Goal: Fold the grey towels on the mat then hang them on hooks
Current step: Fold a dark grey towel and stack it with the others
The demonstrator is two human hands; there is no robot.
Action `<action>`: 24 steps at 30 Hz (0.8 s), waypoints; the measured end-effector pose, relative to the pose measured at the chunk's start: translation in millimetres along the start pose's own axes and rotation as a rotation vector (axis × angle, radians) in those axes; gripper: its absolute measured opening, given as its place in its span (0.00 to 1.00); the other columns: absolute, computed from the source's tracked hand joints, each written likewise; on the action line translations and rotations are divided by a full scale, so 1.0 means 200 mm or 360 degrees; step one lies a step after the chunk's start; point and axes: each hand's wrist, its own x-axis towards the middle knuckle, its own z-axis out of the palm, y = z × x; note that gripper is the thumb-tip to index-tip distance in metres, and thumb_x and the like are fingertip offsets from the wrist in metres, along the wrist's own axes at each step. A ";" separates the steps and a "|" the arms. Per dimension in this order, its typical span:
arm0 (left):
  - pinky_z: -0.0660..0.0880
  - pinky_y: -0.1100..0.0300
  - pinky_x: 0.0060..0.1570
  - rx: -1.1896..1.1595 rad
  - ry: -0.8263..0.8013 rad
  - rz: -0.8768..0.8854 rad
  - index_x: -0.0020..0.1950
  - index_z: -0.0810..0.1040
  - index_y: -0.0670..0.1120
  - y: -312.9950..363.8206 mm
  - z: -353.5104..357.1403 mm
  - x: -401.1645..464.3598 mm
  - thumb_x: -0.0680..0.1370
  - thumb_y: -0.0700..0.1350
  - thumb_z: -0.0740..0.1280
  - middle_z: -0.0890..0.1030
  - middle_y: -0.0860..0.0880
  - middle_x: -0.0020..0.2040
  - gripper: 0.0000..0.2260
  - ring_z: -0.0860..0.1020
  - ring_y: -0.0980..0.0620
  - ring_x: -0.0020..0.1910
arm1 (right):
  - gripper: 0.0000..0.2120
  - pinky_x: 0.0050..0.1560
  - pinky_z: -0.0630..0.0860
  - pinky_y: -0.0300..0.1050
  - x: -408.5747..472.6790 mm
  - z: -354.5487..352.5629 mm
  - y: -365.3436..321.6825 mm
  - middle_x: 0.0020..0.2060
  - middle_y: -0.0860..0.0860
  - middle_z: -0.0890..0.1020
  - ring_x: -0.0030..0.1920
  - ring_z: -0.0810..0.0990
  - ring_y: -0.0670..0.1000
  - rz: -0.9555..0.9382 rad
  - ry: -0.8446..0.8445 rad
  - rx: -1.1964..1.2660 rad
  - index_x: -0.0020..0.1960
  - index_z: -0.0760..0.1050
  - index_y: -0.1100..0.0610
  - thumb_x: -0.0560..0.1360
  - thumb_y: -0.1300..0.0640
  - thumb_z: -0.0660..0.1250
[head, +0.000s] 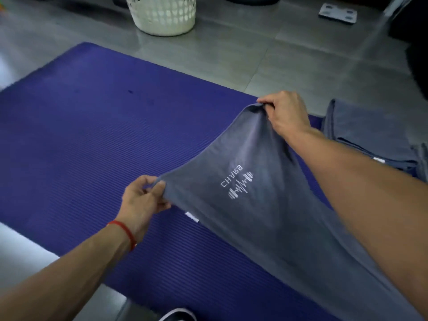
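Note:
A grey towel (259, 218) with a white embroidered logo hangs stretched above the blue ribbed mat (88, 140). My left hand (143, 198) pinches its near corner, a red string around the wrist. My right hand (284, 112) pinches the far corner, higher and further back. The towel's lower end runs off the frame at the bottom right. More grey towels (370, 137) lie in a pile at the mat's right end, beyond my right forearm.
A white perforated laundry basket (162, 15) stands on the grey tiled floor beyond the mat. A flat grey scale (338, 12) lies at the back right. A shoe tip (178, 315) shows at the bottom edge.

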 end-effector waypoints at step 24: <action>0.78 0.53 0.40 0.1101 0.0392 -0.0317 0.54 0.77 0.43 -0.13 -0.72 0.25 0.84 0.41 0.60 0.84 0.38 0.44 0.07 0.82 0.43 0.37 | 0.25 0.79 0.56 0.49 0.17 0.97 -0.55 0.80 0.58 0.60 0.80 0.59 0.56 -0.0195 -0.0848 0.0454 0.80 0.64 0.51 0.83 0.56 0.62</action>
